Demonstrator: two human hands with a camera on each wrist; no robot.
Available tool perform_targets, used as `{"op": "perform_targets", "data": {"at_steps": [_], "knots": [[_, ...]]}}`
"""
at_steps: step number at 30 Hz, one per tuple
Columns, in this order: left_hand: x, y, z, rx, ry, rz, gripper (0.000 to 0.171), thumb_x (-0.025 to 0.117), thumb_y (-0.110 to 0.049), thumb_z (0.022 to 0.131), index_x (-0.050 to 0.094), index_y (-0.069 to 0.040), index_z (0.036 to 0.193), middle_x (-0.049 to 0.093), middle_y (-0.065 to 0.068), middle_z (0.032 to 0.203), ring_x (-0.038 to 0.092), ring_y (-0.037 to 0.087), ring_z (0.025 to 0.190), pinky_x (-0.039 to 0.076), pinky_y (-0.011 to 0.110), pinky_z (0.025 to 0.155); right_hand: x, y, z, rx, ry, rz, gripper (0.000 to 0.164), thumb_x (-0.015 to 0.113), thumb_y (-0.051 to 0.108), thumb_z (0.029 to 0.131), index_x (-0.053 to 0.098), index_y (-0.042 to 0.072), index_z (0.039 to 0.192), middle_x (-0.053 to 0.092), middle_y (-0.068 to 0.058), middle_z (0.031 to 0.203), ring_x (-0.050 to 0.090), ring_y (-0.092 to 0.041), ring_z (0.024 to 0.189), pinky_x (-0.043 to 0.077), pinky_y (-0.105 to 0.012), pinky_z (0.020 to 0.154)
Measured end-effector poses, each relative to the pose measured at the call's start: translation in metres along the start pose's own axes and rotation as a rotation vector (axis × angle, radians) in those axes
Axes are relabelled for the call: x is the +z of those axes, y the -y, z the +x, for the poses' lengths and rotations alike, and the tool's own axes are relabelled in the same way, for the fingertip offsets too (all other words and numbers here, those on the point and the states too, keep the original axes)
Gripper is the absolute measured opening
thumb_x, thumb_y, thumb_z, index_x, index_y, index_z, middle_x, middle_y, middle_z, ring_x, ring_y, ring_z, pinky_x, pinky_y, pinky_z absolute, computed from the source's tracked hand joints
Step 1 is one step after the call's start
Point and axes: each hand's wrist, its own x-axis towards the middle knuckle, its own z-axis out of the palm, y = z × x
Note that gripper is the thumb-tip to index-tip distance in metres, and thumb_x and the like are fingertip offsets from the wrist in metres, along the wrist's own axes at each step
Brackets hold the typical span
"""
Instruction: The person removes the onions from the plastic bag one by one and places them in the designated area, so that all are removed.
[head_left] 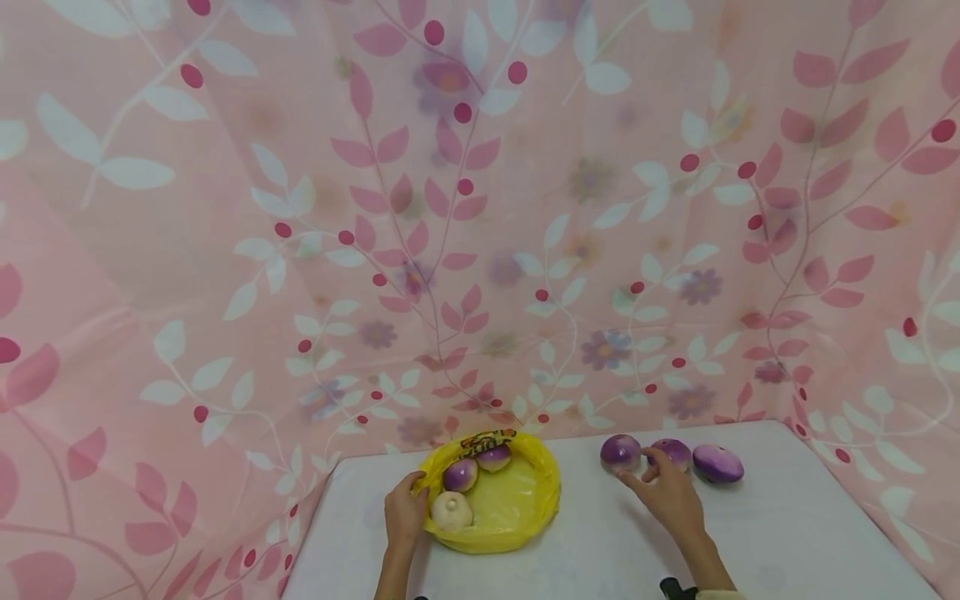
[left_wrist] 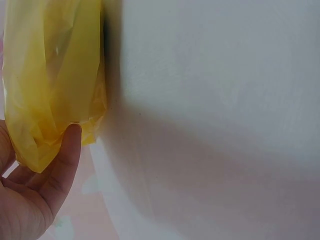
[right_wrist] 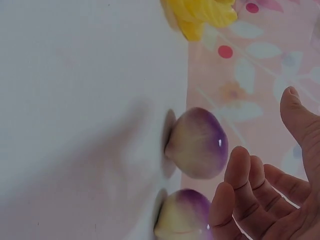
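Note:
My left hand (head_left: 406, 512) holds the left rim of a yellow plastic bag (head_left: 551, 492), its fingers on the bag's side in the left wrist view. Inside the bag lie two purple-topped turnips (head_left: 460, 476) and a creamy white one (head_left: 452, 510). On the right side of the table, a purple and white turnip (head_left: 620, 452) sits just beyond the fingertips of my right hand (head_left: 671, 504). Its fingers are spread and loosely bent, with nothing held. That hand partly covers a second turnip (head_left: 678, 452) in the head view; a third, longer purple one (head_left: 717, 463) lies farther right.
A white-covered table (head_left: 600, 550) carries everything. Behind it and along both sides hangs a pink curtain (head_left: 480, 250) with leaves and flowers, close to the table's far edge. The bag's rim is rolled outward, with dark print at the back.

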Motion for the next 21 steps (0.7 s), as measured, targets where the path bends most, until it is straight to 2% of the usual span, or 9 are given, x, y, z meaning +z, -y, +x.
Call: {"op": "perform_targets", "data": {"at_steps": [5,10,21], "knots": [[0.0,0.0,0.0,0.011,-0.002,0.005,0.024,0.075,0.007,0.079,0.073,0.001,0.103,0.072,0.02,0.1,0.067,0.04,0.095,0.054,0.053,0.081,0.009,0.009,-0.001,-0.002,-0.01,0.027,0.085,0.074,0.061,0.078,0.051,0.005,0.137,0.064,-0.002,0.088,0.052,-0.015,0.062,0.042,-0.029,0.049],[0.0,0.001,0.0,-0.012,0.003,0.006,0.024,0.076,0.006,0.08,0.073,0.0,0.103,0.072,0.02,0.102,0.067,0.04,0.098,0.054,0.052,0.083,0.02,0.015,-0.002,0.011,-0.001,0.017,0.089,0.072,0.066,0.075,0.051,0.006,0.137,0.063,0.0,0.088,0.052,-0.015,0.062,0.043,-0.029,0.051],[0.0,0.0,-0.001,-0.023,0.008,0.0,0.023,0.075,0.005,0.081,0.073,0.0,0.104,0.072,0.019,0.103,0.067,0.039,0.099,0.053,0.053,0.086,0.043,0.03,-0.009,0.033,0.024,0.055,0.084,0.074,0.066,0.074,0.054,0.011,0.134,0.062,0.002,0.086,0.05,-0.015,0.056,0.042,-0.029,0.048]]}}
